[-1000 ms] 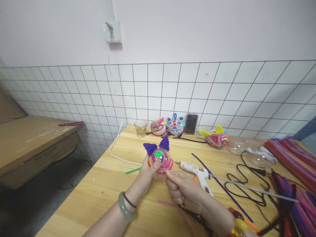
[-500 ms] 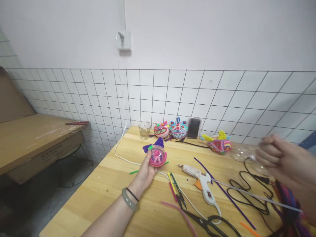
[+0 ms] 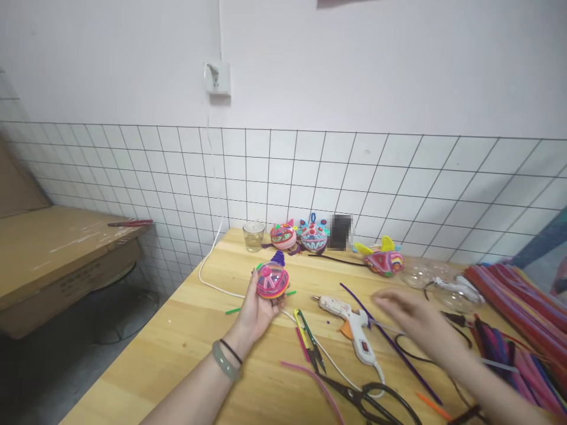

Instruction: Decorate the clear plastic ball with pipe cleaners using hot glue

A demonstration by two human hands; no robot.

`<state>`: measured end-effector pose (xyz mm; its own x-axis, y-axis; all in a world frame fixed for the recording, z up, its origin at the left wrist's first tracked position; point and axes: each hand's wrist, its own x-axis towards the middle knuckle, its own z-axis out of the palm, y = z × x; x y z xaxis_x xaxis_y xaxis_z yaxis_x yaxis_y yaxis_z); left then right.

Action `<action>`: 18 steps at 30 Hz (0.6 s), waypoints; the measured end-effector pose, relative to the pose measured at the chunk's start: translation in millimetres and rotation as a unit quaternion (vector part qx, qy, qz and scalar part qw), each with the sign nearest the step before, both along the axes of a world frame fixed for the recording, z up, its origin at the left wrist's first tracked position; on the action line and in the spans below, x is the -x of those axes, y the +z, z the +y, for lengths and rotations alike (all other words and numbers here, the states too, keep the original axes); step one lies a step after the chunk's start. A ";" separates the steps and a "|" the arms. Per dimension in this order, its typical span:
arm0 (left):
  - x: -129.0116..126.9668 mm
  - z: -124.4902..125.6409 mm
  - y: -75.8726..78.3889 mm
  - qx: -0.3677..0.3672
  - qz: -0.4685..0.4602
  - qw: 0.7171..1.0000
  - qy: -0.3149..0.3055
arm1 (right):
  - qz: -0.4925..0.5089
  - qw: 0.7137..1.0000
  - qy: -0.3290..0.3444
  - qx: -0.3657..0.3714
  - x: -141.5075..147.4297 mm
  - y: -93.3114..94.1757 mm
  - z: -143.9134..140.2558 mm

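Note:
My left hand [image 3: 257,316] is closed around a round, clear plastic ornament [image 3: 273,281] covered in pink and multicoloured pipe cleaner strips, with a purple tuft on top. It is held above the table. My right hand [image 3: 410,321] is smeared by motion, so its fingers and anything in them do not show clearly. That hand is over the table, right of the white glue gun [image 3: 352,324], whose nozzle points left. Between the hands lie the thread snips [image 3: 310,339] and a long purple pipe cleaner [image 3: 398,348].
Black-handled scissors [image 3: 367,401] lie at the front. Finished ornaments [image 3: 312,235] and a glass cup [image 3: 254,237] stand along the back wall. On the right are clear plastic balls [image 3: 456,294] and bundles of coloured pipe cleaners [image 3: 509,301]. A white cord [image 3: 217,286] crosses the table.
My right hand has swung left from the right side towards the glue gun. The ornament in my left hand has turned slightly. The view has shifted a little to the right.

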<state>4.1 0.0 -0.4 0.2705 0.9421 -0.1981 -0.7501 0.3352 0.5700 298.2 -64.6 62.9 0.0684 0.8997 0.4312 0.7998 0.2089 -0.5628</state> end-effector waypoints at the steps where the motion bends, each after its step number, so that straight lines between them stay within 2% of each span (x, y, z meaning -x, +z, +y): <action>1: -1.2 -1.3 0.0 0.001 0.002 1.000 -0.010 | -0.003 0.997 0.061 0.040 26.2 -9.8 6.0; 3: -3.5 -4.0 0.6 0.003 0.001 0.999 -0.037 | -0.047 0.991 0.116 0.046 73.5 -21.2 12.6; 5: -5.6 -6.5 1.8 0.000 -0.006 0.998 -0.056 | -0.094 0.987 0.130 0.021 109.6 -23.2 15.9; 8: -8.3 -9.8 3.6 -0.007 -0.034 0.997 -0.062 | -0.135 0.983 0.123 -0.026 141.0 -20.4 23.2; 12: -10.4 -12.1 4.2 -0.024 -0.068 0.995 -0.069 | -0.218 0.961 0.109 -0.132 154.1 -26.0 35.6; 18: -10.9 -12.7 4.1 -0.005 -0.081 0.994 -0.071 | -0.217 0.945 0.165 -0.180 151.9 -36.6 42.0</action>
